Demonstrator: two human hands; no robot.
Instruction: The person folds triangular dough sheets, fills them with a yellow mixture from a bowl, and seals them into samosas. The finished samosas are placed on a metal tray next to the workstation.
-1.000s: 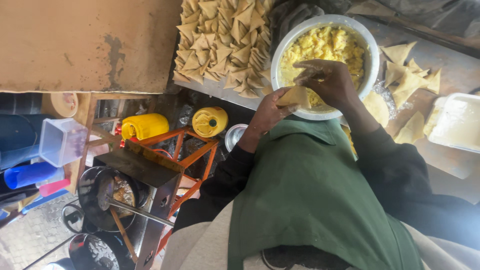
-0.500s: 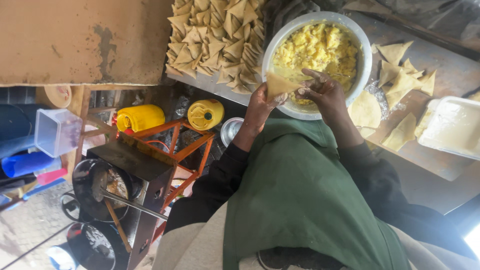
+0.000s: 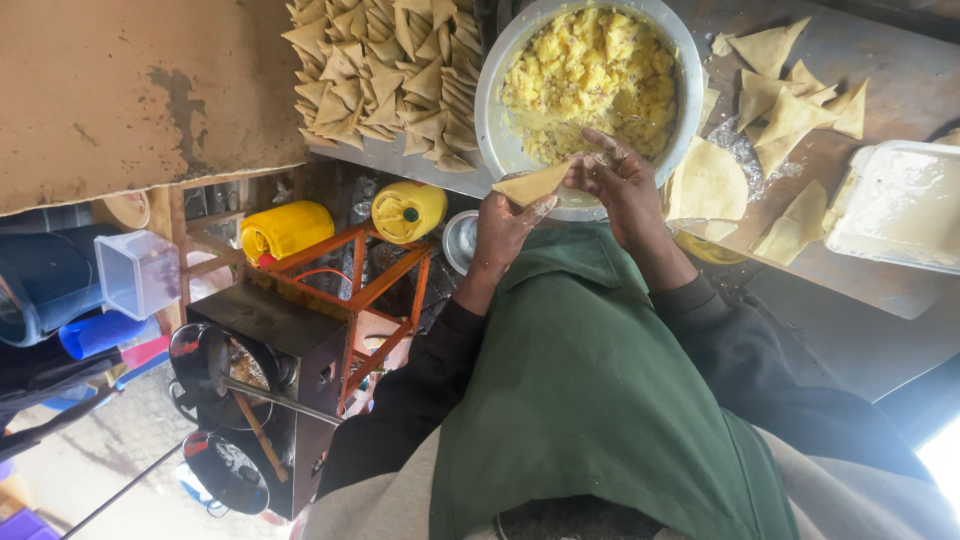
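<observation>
My left hand [image 3: 500, 225] holds a folded yellow pastry cone [image 3: 530, 185] just in front of a large metal bowl [image 3: 490, 110] of yellow mashed filling [image 3: 590, 70]. My right hand [image 3: 620, 175], dusted with flour, has its fingers bunched at the cone's open end, over the bowl's near rim. Both arms are in black sleeves, above a green apron [image 3: 600, 400]. A stack of several filled triangular pastries [image 3: 385, 70] lies left of the bowl.
Flat pastry sheets [image 3: 710, 180] and loose folded triangles [image 3: 790, 110] lie on the table [image 3: 900, 60] right of the bowl, beside a white tub [image 3: 895, 205]. Below left stand two yellow jerrycans [image 3: 285, 230], an orange metal stand [image 3: 350, 290], a stove with a pan [image 3: 215, 365] and a clear plastic tub [image 3: 140, 272].
My right hand has come out of the filling in the bowl and moved to the cone's open end. My left hand has kept hold of the cone.
</observation>
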